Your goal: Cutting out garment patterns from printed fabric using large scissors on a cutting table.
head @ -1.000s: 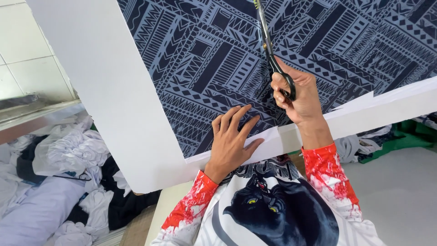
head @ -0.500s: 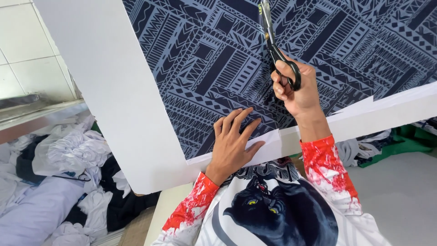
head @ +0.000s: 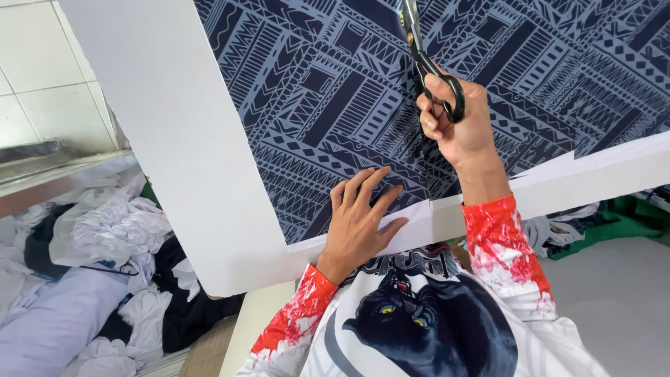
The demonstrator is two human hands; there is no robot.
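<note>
Across the top of the frame my fabric [head: 335,105] is dark navy, printed with pale blue-grey geometric bands, triangles and stripes. The table [head: 174,153] under it is plain white. The scissors [head: 433,70] at upper centre have black handles. My sleeves [head: 502,241] at the bottom are white, splashed with red, and my shirt front shows a black panther with yellow eyes. The cloth heap [head: 91,279] at lower left is white, lilac and black.

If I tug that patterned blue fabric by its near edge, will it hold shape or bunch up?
The patterned fabric likely bunches: it lies thin and flat. The left hand presses it down, suggesting it slides on the white table. Probably light.
</note>
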